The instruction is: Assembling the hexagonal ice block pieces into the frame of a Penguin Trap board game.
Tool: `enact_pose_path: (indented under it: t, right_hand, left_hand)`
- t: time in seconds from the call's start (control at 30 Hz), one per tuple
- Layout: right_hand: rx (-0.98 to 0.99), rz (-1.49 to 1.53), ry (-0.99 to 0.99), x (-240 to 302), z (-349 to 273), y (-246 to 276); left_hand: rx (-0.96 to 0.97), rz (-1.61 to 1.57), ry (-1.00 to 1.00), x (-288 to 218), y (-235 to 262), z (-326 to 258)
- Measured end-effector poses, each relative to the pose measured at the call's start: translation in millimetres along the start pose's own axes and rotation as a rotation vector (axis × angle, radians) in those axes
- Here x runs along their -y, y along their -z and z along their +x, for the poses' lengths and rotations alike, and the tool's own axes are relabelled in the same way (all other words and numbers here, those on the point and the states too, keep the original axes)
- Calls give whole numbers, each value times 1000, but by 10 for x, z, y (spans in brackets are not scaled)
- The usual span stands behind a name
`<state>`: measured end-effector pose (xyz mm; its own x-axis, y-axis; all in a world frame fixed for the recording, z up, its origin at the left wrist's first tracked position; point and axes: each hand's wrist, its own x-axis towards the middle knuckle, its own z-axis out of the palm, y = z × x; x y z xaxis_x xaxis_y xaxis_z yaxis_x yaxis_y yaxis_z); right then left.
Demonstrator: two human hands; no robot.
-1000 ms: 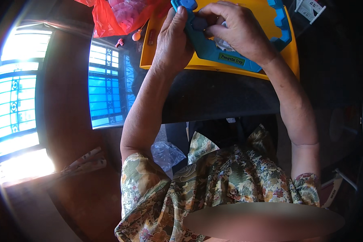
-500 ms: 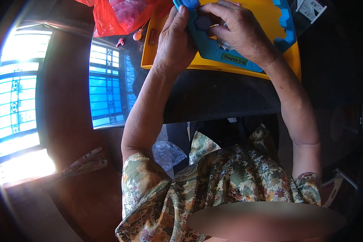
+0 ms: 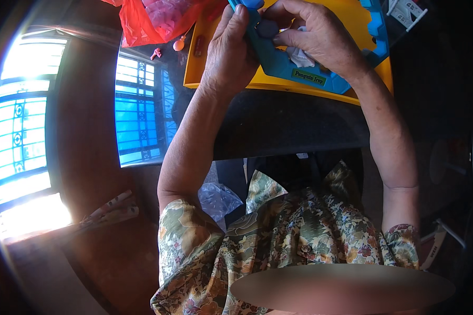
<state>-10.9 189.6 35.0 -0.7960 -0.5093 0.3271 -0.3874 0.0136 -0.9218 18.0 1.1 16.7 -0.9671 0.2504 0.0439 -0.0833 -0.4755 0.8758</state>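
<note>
Blue frame [image 3: 278, 65] over yellow tray [image 3: 192, 71], left hand [image 3: 230, 52] gripping, right hand's [image 3: 320, 42] hold unclear, pink-filled red bag [image 3: 135, 30]

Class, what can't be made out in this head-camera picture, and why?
All in the head view:
Blue frame: far side, cut off by the top edge.
Left hand: most fingers, hidden behind the hand and frame.
White crumpled material: partly covered by the right hand; kind unclear.
Red bag: upper part, cut off likewise.

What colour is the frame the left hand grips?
The frame is blue, clearest in the head view.
</note>
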Motion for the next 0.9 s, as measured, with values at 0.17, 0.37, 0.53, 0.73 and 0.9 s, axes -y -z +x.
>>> enact_pose_path:
  t: [0.17,0.37,0.53,0.73,0.9]
  right_hand:
    - [19,111,-51,24,-6,26]
    - [22,93,-150,29,10,55]
    - [60,261,-212,-5,42,71]
    - [3,291,-291,-42,26,76]
    - [50,390,-260,-2,21,105]
  left_hand:
    - [-26,6,-38,-25,-101,-11]
    - [-79,-22,-41,-28,-168,-11]
    - [-26,-26,-53,44,78,14]
    - [-70,-13,-22,-40,-205,-21]
    - [-127,-14,-37,13,-63,-9]
